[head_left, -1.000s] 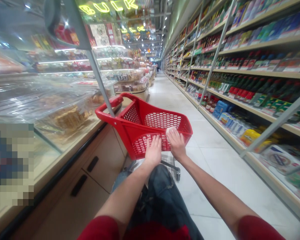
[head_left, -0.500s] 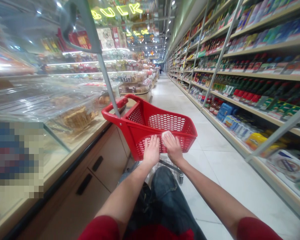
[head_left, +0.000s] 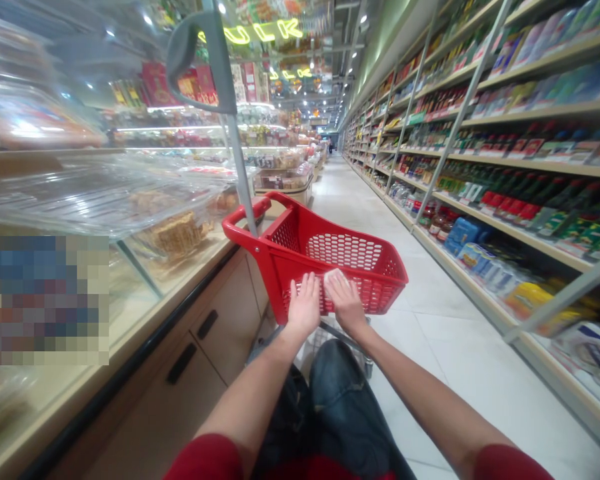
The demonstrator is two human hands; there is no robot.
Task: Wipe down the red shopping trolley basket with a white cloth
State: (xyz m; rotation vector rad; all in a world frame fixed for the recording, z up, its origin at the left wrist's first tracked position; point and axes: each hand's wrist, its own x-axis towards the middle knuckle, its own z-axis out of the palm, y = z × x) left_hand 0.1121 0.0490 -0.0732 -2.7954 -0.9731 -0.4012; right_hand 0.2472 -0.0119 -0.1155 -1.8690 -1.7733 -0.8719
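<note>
A red plastic shopping cart basket [head_left: 285, 255] with honeycomb holes is directly before me, its handle end to the left. Fingers stretched out, my left hand [head_left: 304, 308] lies flat against the near side wall. Beside it, my right hand [head_left: 349, 305] presses a white wipe or tissue [head_left: 333, 277] to the same wall, below the rim. Part of the wipe is covered by the fingers. Nothing can be seen inside the visible part of the basket.
On the left runs a counter [head_left: 215, 283] with clear covers and packaged food [head_left: 175, 237]. A grey pole with a loop handle [head_left: 225, 73] rises behind the cart's handle. Shelves of bottles and packs [head_left: 525, 207] line the right side of the tiled aisle [head_left: 430, 340].
The view has turned slightly left, so the cart and shelves appear farther right. Both hands stay on the basket wall, a little closer to its handle end.
</note>
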